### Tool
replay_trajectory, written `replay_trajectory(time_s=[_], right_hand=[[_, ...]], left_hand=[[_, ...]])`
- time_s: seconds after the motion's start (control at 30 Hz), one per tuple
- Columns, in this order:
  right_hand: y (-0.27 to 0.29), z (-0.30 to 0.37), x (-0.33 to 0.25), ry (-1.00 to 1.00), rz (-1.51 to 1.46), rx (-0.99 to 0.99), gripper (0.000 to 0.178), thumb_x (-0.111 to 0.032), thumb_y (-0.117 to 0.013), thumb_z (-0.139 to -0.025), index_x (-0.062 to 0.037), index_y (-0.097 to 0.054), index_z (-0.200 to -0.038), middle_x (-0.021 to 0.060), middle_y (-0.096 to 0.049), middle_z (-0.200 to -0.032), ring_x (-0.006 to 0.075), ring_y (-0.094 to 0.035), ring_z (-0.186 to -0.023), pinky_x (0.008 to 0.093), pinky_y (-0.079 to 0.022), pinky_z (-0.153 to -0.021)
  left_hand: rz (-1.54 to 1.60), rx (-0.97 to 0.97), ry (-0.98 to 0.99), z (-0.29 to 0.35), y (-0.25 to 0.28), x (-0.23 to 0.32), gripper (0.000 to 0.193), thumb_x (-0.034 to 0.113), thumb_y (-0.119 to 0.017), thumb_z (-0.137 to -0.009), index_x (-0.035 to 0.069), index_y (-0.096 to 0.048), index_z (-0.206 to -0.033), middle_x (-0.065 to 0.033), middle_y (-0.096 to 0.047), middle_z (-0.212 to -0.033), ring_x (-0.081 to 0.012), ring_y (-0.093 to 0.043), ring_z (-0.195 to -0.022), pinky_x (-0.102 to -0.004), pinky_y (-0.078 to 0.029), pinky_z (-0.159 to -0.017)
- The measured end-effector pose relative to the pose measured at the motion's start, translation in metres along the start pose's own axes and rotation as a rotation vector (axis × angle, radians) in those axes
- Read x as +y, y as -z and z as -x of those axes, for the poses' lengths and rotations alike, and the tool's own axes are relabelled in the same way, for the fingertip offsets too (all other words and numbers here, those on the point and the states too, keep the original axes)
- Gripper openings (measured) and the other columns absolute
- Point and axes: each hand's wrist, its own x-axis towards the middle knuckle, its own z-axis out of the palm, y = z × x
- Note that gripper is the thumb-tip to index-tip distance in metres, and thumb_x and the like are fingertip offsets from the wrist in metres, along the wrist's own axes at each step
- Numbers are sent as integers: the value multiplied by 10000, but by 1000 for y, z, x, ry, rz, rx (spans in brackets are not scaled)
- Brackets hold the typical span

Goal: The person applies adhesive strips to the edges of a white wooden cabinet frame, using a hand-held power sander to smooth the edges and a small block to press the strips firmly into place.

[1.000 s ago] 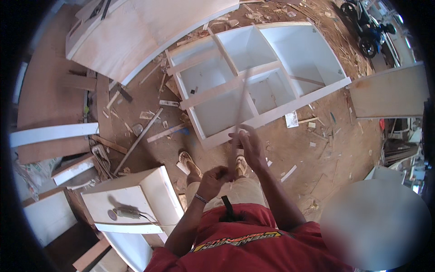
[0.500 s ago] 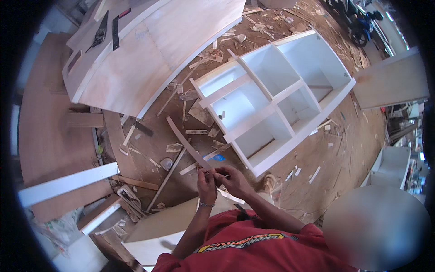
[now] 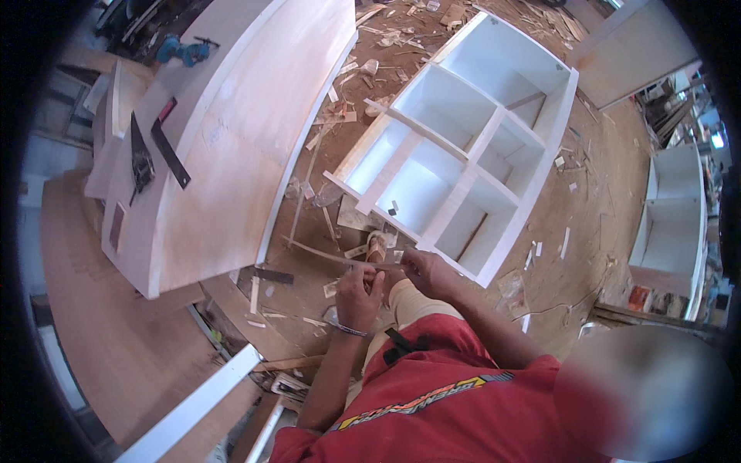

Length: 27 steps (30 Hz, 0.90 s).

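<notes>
Strip [image 3: 318, 252] reaches thin and leftward from my right hand [image 3: 434, 276], fingers pinching one end; left hand [image 3: 360, 302] sits midway along, likely steadying it, though whether it grips I cannot tell

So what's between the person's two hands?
The head view shows a thin brown strip spanning the gap between the left hand and the right hand.

Red shirt [image 3: 463, 432]: carried a slanting band of printed lettering [image 3: 424, 401], pale and orange between yellow marks.
Pale wooden panel [image 3: 255, 100]: showed a small bluish scrawl [image 3: 216, 135], like handwriting, too faint to be read.
</notes>
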Motion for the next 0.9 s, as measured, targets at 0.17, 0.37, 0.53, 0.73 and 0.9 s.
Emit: replay_trajectory(time_s=[0.17, 0.37, 0.53, 0.73, 0.9], right_hand=[[10, -83, -21, 186, -67, 20, 151, -138, -660, -939, -14, -619, -1015, 181, -693, -867, 359, -693, -822, 443, -541, -728], [59, -156, -57, 71, -334, 106, 230, -229, -663, -1013, -6, -612, -1029, 140, -708, -865, 212, -702, -761, 359, -551, -699], [99, -182, -77, -138, -797, 371, 200, -191, -614, -1042, 4, -588, -1006, 74, -677, -847, 130, -654, -773, 304, -540, -704], [104, -207, -83, -286, -832, 695, 233, -226, -591, -1060, 1, -541, -1082, 61, -680, -879, 132, -659, -797, 299, -544, -727], [95, -229, -125, -370, -864, 940, 191, -190, -633, -1035, -18, -592, -1107, 38, -679, -857, 129, -663, -816, 292, -545, -742]], left_hand=[[-329, -40, -491, -95, 66, -13, 528, 226, -752, -874, 85, -577, -1352, -158, -642, -1290, -344, -578, -1244, -474, -423, -1082], [214, -361, -229, -193, 112, 9, 213, 190, -626, -1026, 0, -698, -1089, -108, -740, -907, -181, -726, -862, -312, -572, -787], [333, -507, -235, -273, 122, 55, 229, 198, -585, -1059, -13, -675, -1067, -73, -717, -833, -146, -715, -799, -303, -576, -727], [498, -963, -172, -364, 115, 71, 246, 244, -534, -1088, 16, -625, -1063, -40, -666, -760, -91, -652, -650, -235, -525, -580], [460, -1359, -139, -423, 131, 86, 257, 269, -536, -1087, 27, -626, -1090, -18, -638, -762, -76, -587, -599, -228, -494, -558]])
